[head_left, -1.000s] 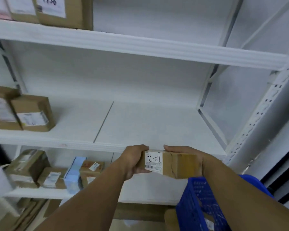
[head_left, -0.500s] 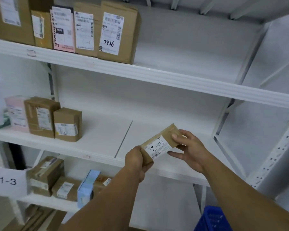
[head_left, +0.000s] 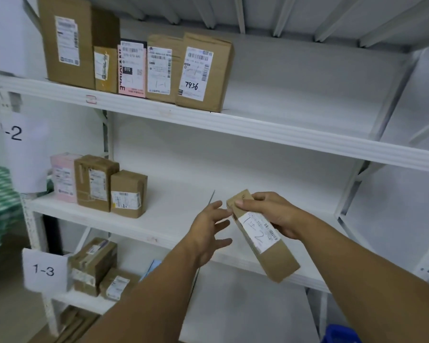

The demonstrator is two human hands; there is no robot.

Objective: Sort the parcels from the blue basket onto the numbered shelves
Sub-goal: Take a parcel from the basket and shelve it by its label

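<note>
Parcel in the right hand alone — the left hand has let go.
Half a second ago the left hand gripped the parcel; its fingers are spread loose just left of it now. The right hand pinches the far upper end, and the parcel hangs steeply tilted before the middle shelf's near edge. Three boxes stand at its left end, well apart — the blue basket peeks in near right.
</note>
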